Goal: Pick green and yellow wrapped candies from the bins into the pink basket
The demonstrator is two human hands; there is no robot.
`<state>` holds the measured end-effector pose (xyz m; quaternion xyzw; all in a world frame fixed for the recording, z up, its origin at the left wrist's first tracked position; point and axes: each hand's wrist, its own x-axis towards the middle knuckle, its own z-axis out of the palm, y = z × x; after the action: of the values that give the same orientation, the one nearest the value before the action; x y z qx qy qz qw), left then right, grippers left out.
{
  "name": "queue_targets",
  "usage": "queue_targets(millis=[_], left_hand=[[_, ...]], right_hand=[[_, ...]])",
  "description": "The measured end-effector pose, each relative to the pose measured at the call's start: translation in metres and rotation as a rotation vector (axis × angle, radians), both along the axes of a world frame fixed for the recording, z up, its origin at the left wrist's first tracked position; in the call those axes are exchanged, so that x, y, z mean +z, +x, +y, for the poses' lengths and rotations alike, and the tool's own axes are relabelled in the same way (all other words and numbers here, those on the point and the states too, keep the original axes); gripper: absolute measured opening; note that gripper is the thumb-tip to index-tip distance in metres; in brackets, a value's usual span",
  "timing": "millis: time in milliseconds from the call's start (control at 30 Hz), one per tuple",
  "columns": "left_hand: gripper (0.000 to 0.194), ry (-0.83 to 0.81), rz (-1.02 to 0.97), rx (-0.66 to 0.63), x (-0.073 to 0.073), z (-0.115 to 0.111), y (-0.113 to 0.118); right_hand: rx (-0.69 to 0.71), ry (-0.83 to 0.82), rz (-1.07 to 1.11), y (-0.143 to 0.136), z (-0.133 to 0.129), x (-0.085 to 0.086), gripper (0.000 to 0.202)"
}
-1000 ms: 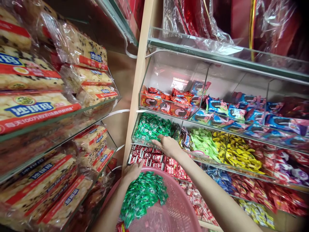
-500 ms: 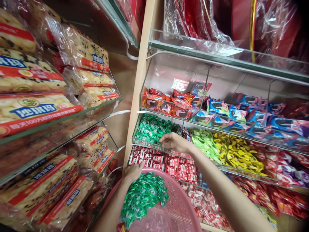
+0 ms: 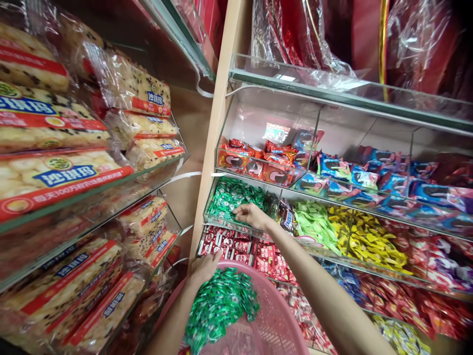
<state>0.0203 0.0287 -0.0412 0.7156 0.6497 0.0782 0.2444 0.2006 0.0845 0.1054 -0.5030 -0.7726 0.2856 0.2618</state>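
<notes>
Green-wrapped candies fill a clear shelf bin at centre. My right hand is over the front of this bin, its fingertips at the candies, fingers bent together; whether a candy is between them is too small to tell. Below, a pink plastic basket holds a heap of the same green candies. My left hand is at the basket's back left rim, with its fingers stretched out over the edge, beside red and white packets.
Lime green candies and yellow candies lie in bins to the right. Blue cookie packs are one shelf higher. Packaged pastries crowd glass shelves on the left, past a wooden upright.
My right hand has moved left and slightly in over the green candy bin. My left hand stays at the basket rim. The view has shifted slightly.
</notes>
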Motion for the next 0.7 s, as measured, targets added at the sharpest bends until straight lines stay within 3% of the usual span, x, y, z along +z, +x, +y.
queue_targets(millis=[133, 333, 433, 700], left_hand=[[0.078, -0.011, -0.044, -0.026, -0.001, 0.001, 0.0], [0.085, -0.008, -0.057, -0.019, -0.004, 0.002, 0.0], [0.086, -0.009, -0.052, -0.018, -0.004, 0.002, 0.0], [0.084, -0.018, -0.053, -0.012, 0.0, 0.001, 0.0]], right_hand=[[0.125, -0.141, -0.003, 0.011, -0.005, 0.007, 0.037], [0.081, -0.289, -0.016, 0.016, -0.001, 0.012, 0.048], [0.066, -0.191, -0.097, 0.013, 0.0, 0.008, 0.045], [0.02, 0.266, -0.259, 0.007, -0.004, 0.004, 0.027]])
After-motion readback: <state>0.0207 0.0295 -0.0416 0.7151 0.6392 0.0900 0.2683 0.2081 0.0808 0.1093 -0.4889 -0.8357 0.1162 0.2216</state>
